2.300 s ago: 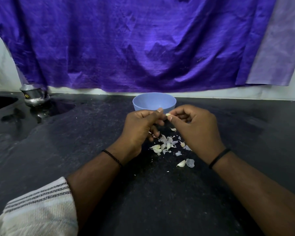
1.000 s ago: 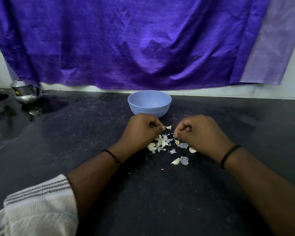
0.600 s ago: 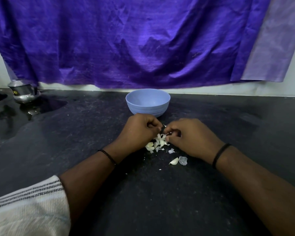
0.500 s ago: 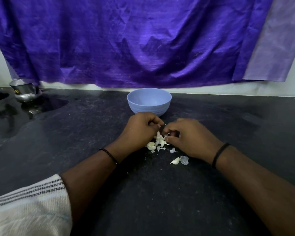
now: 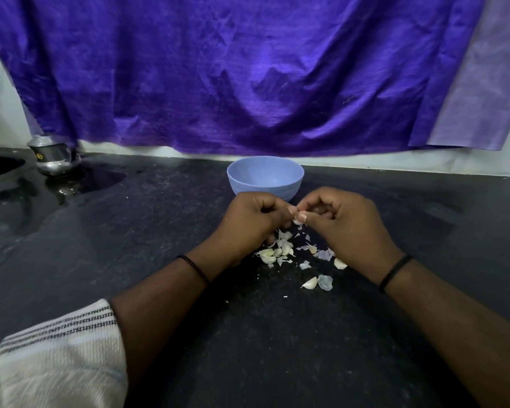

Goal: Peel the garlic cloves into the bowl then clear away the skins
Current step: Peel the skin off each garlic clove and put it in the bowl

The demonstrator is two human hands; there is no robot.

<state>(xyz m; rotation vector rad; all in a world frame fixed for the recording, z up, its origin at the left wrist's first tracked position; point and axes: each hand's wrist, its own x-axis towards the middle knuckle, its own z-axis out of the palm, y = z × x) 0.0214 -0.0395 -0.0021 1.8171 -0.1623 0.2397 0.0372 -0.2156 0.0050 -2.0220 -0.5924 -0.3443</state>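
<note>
A light blue bowl point(image 5: 265, 177) stands on the black counter just beyond my hands. My left hand point(image 5: 252, 222) and my right hand point(image 5: 340, 223) are raised a little above the counter, fingertips meeting. Between them they pinch a small pale garlic clove point(image 5: 297, 221), mostly hidden by the fingers. Below the hands lies a scatter of garlic cloves and papery skins point(image 5: 280, 251). One whole clove point(image 5: 310, 283) and a loose skin point(image 5: 325, 282) lie nearer to me.
A small steel pot point(image 5: 53, 159) stands at the back left on a wet patch of counter, beside a dark sink edge point(image 5: 0, 166). A purple cloth point(image 5: 248, 72) hangs along the wall behind the bowl.
Both hands were down on the pile half a second ago. They have lifted off the counter with a clove pinched between their fingertips.
</note>
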